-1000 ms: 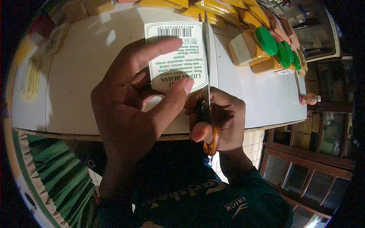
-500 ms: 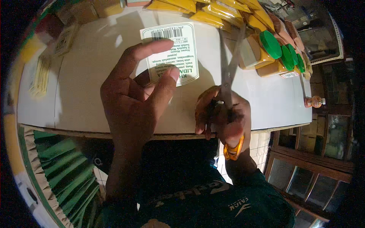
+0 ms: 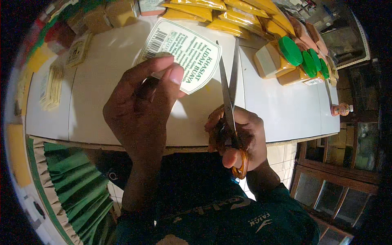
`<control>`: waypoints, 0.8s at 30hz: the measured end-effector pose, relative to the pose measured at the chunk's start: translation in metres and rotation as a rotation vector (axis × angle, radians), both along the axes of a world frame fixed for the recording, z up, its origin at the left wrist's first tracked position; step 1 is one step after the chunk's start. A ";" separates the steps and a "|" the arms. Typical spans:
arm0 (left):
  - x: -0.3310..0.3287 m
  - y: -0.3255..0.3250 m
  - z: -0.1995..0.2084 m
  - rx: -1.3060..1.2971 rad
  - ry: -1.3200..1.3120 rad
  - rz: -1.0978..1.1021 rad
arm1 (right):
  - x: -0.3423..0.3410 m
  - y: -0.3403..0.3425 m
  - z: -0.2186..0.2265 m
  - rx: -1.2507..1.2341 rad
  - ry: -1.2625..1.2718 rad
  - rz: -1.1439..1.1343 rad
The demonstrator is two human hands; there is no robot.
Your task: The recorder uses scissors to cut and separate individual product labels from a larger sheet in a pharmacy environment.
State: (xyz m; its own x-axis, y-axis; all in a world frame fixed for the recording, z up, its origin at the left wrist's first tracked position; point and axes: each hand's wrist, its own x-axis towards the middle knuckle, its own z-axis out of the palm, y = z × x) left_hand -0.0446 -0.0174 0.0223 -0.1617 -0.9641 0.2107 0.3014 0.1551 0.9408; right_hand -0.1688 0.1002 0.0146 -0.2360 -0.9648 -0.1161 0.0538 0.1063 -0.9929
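A white paper label [image 3: 200, 53] with green print, a barcode and a rounded edge is pinched between the thumb and fingers of my left hand [image 3: 141, 98]. It is held up over the white table, tilted. My right hand [image 3: 245, 130] grips a pair of scissors [image 3: 228, 94] by its orange handles, thumb through one loop. The blades point away from me and stand slightly apart, just right of the label; I cannot tell whether they touch it. Some of my right fingers are hidden in shadow behind the handles.
Yellow-filled plastic packets [image 3: 241, 20] are piled at the table's far side. Green-lidded jars [image 3: 286, 61] lie at the right. Paper label stacks [image 3: 51, 87] sit on the left of the white table [image 3: 110, 118]. A small bottle [image 3: 342, 109] is near its right edge.
The label has turned, its printed heading now facing right, and my left thumb and fingers have closed on it. The scissors have moved left and down a little, their blades nearer together.
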 end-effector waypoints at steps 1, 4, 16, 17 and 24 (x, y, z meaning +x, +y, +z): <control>0.000 0.000 -0.001 -0.002 -0.001 -0.004 | 0.000 0.001 0.001 0.020 -0.014 0.012; -0.004 0.002 -0.004 -0.092 0.007 -0.004 | -0.003 0.002 -0.002 -0.003 0.004 0.002; -0.009 0.012 -0.012 -0.268 0.025 -0.115 | -0.001 0.000 -0.002 -0.078 -0.021 -0.043; -0.008 0.012 -0.011 -0.292 -0.008 -0.119 | -0.002 0.000 -0.003 -0.077 -0.023 -0.048; -0.008 0.015 -0.010 -0.316 -0.046 -0.119 | -0.005 0.001 -0.003 -0.071 -0.010 -0.022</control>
